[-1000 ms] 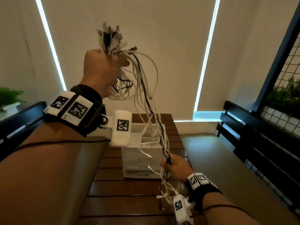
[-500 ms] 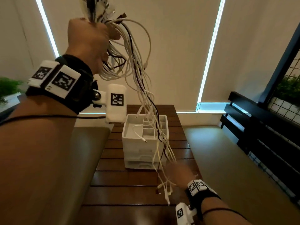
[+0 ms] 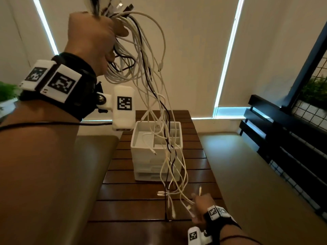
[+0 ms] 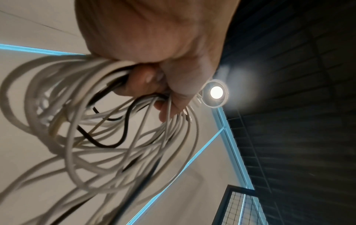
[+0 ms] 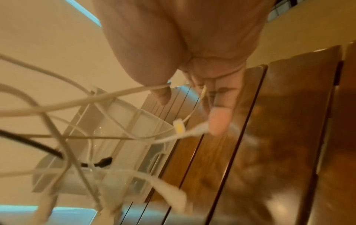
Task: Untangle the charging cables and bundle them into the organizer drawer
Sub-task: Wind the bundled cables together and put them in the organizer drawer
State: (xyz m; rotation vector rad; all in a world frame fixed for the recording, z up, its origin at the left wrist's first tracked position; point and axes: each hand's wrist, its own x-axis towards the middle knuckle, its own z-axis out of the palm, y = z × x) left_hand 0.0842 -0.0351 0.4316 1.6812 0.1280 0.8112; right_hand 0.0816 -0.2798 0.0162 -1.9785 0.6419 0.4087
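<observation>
Nearest, the right hand (image 3: pixel 200 208) sits low over the wooden worktop (image 3: pixel 127 209), its fingers (image 5: pixel 219 118) pinching one white cable end. Other connectors dangle just beside it, one black among the white. Farther back, one white drawer organizer (image 3: pixel 141 156) stands on the worktop, two drawer fronts showing, its divided top tray open with strands trailing through it. Raised high above, the left hand (image 3: pixel 92 38) has its fingers (image 4: pixel 142 82) curled tight round the charging cables (image 3: pixel 141 68): many white, too tangled to count.
</observation>
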